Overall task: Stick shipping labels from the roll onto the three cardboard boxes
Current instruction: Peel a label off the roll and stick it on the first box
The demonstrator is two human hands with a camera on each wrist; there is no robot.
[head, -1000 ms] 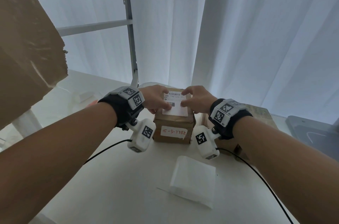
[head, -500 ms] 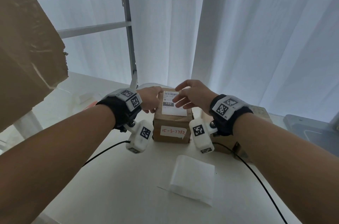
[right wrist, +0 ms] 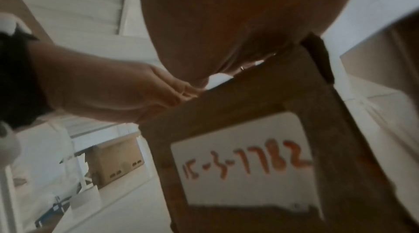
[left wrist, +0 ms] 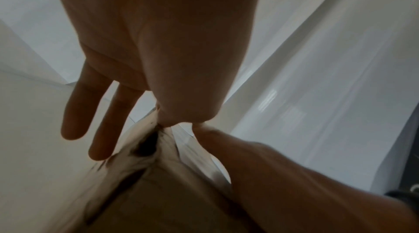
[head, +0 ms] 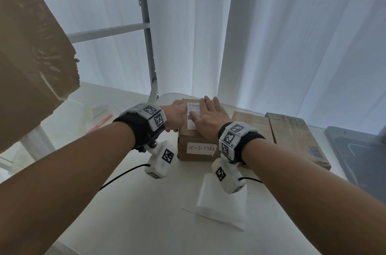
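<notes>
My left hand (head: pixel 176 116) rests with loose fingers on the small brown cardboard box (head: pixel 197 146) mid-table, touching the white barcoded shipping label (head: pixel 193 113) on top; my right hand (head: pixel 208 119) presses flat, fingers straight, across it.

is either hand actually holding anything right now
No. The right hand presses flat on the shipping label atop the box; the left hand rests at its left edge.
</notes>
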